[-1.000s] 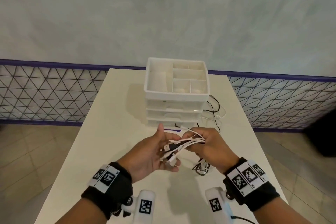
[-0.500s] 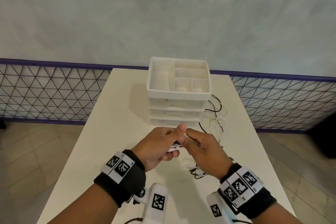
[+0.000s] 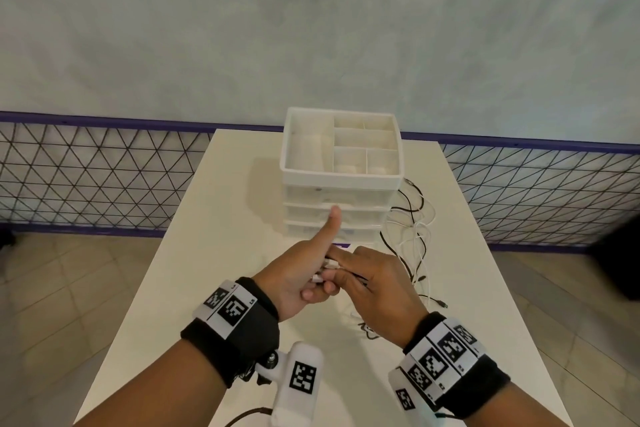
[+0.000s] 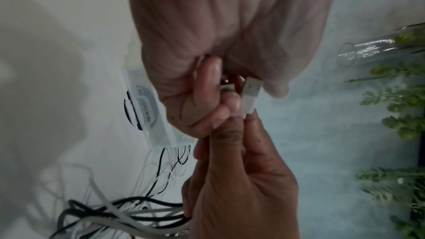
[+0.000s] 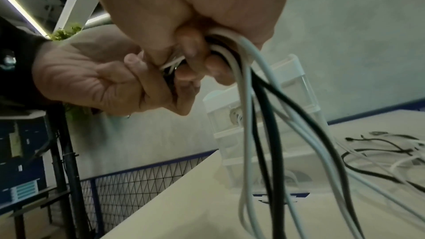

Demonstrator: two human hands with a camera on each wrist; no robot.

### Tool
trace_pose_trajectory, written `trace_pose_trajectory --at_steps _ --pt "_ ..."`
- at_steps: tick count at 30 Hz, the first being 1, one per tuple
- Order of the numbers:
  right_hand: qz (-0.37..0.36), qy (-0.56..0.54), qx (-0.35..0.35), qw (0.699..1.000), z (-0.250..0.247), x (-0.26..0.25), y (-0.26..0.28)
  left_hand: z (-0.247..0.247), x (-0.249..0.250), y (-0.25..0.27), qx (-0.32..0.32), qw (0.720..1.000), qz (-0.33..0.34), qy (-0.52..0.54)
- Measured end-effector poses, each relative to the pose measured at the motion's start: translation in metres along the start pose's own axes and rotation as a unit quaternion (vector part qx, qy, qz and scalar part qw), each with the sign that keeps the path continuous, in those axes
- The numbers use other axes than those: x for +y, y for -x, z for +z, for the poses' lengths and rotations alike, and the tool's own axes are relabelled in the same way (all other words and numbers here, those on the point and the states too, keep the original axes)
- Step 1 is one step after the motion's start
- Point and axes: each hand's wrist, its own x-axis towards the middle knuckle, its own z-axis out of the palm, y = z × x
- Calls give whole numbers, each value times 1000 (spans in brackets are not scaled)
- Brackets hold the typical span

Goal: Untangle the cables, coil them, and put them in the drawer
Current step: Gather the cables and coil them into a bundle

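Note:
A bundle of white and black cables (image 3: pixel 328 270) is held between my two hands above the table. My left hand (image 3: pixel 311 284) curls its fingers round the plug ends, with the thumb pointing straight up. A white USB plug (image 4: pixel 251 95) pokes out past its fingers (image 4: pixel 208 79). My right hand (image 3: pixel 349 274) grips the same bundle right next to it, touching the left hand. Below the right hand (image 5: pixel 190 57) the cable bundle (image 5: pixel 255 115) hangs in long loops. The white drawer unit (image 3: pixel 341 180) stands just beyond the hands, its drawers pushed in.
More loose black and white cables (image 3: pixel 414 229) lie tangled on the white table (image 3: pixel 221 253) to the right of the drawer unit. Its top tray (image 3: pixel 363 139) has several open compartments. A wire-mesh fence (image 3: pixel 86 177) runs behind the table.
The fanned-out cable ends are now gathered inside both fists. The hands came together and moved slightly forward, and the left thumb rose straight up.

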Motion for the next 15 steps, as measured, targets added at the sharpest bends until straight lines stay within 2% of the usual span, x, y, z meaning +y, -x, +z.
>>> trace_pose_trajectory --at_steps 3,6,9,11,13,15 --pt "0 52 -77 996 -1 0 1 1 -7 -2 54 998 33 -29" --pt "-6 -4 -115 993 -3 0 2 -2 -12 -5 96 994 50 -4" --pt "-3 -83 -56 995 -5 -1 2 -5 -12 -6 101 993 56 38" --pt "25 -118 -3 993 -3 -3 2 -5 -10 -5 92 993 45 60" --pt "40 -99 34 994 0 -5 2 -2 -7 -3 77 995 35 44" --pt "47 -62 38 996 4 -8 4 1 -6 -2 75 996 40 -16"
